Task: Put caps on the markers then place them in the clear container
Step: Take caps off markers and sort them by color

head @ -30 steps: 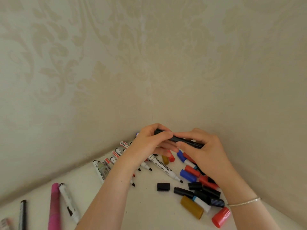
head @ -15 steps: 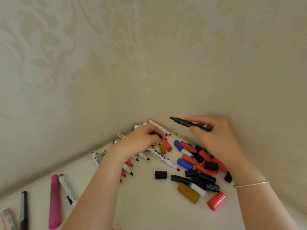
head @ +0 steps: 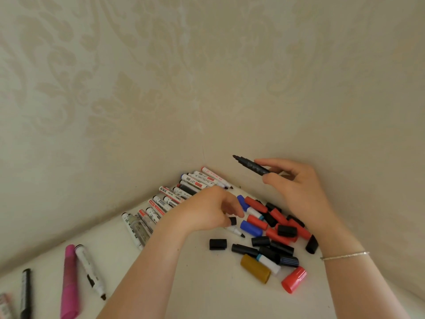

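A: Where is the black marker (head: 251, 166)?

B: The right hand (head: 299, 192) holds it up at about 1 o'clock from the cap pile (head: 273, 233), thumb and fingers curled round the rear of the barrel. The bare tip points toward 10 o'clock, clear of the wall (head: 207, 77) as far as the view shows, with open air beneath it.

A: And the left hand (head: 207, 214)?

B: It sits low over the table (head: 195, 284), its fingers curled and pinching a small black cap (head: 233, 221). It is at 9 o'clock of the pile, just beside a blue cap (head: 251, 227), and covers part of the row of uncapped markers (head: 174, 199).

A: How tight is the corner?

B: The markers fan out from the corner at 12 o'clock, their back ends close along the left wall edge. The caps crowd toward the right wall edge. One loose black cap (head: 217, 244) lies alone at 6 o'clock of the left hand.

A: Any free room?

B: Bare tabletop opens toward 6 o'clock, between the forearms. At 8 o'clock lie a pink marker (head: 69, 282) and a white one (head: 89, 270), well apart from the pile. The clear container cannot be seen.
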The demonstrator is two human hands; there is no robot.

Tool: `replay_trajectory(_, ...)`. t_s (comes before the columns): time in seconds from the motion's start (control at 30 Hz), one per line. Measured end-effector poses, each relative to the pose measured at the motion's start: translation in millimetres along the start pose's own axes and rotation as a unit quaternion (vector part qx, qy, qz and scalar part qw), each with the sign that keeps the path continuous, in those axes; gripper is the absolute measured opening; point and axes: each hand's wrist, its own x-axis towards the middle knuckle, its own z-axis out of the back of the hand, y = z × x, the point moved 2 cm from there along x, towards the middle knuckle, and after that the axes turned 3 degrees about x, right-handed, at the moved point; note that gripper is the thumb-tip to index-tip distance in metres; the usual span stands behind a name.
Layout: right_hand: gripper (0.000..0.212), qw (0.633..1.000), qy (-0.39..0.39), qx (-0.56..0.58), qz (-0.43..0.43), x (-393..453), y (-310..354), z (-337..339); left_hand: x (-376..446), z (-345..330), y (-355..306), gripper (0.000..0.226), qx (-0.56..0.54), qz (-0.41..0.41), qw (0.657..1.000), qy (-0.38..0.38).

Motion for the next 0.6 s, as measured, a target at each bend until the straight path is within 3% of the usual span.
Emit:
replay_trajectory(0.27, 0.037, 0.993, 0.044, 0.101, -0.038, -2, 4, 2, -1, -7, -11, 0.022, -0.001, -0.005, 1.0, 0.03)
replay_trajectory(0.43, 0.038, 0.965, 0.091, 0.225, -0.099, -7, 5, -5, -3, -7, -12, 0.02, 0.002, -0.002, 0.998, 0.06)
replay_trajectory(0.6, 0.031, 0.959, 0.139, 0.203, -0.139, -6, 13, -12, -6, -7, -16, 0.02, 0.004, -0.003, 0.997, 0.074)
